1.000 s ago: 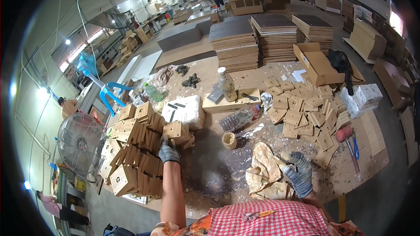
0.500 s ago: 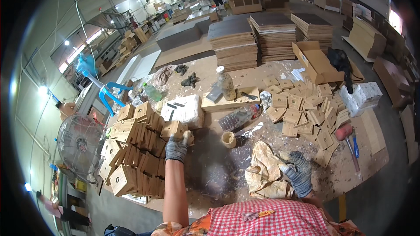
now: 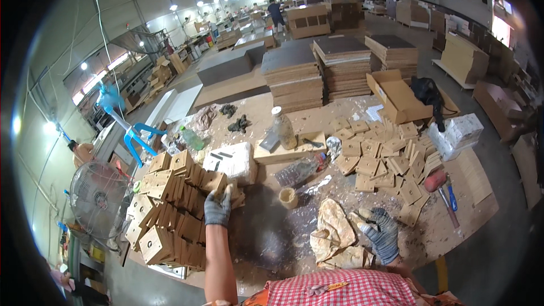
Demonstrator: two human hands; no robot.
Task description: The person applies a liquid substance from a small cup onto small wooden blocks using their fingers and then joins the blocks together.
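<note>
My left hand (image 3: 217, 208), in a grey glove with worn fingertips, is closed at a small wooden block (image 3: 213, 181) on the right edge of a tall pile. That pile of drilled wooden blocks (image 3: 164, 204) stands in stacked rows at the left of the table. My right hand (image 3: 381, 234), gloved the same way, hovers beside a crumpled, stained cloth (image 3: 331, 229). Its fingers are loosely curved and apart, and I see nothing held in them. A small tan cup (image 3: 288, 198) sits between the hands, with a clear plastic bottle (image 3: 300, 171) lying behind it.
Loose wooden blocks (image 3: 385, 158) are heaped at the right. Near them lie a red-headed mallet (image 3: 436, 181) and a blue-handled tool (image 3: 452, 197). A white wrapped block (image 3: 230, 161), an upright bottle (image 3: 284, 129) and an open cardboard box (image 3: 396, 102) stand farther back. A fan (image 3: 99, 198) is at the left.
The whole view has tilted, so the table sits slightly lower and more to the left. My left hand stays at the same block; my right hand remains beside the cloth.
</note>
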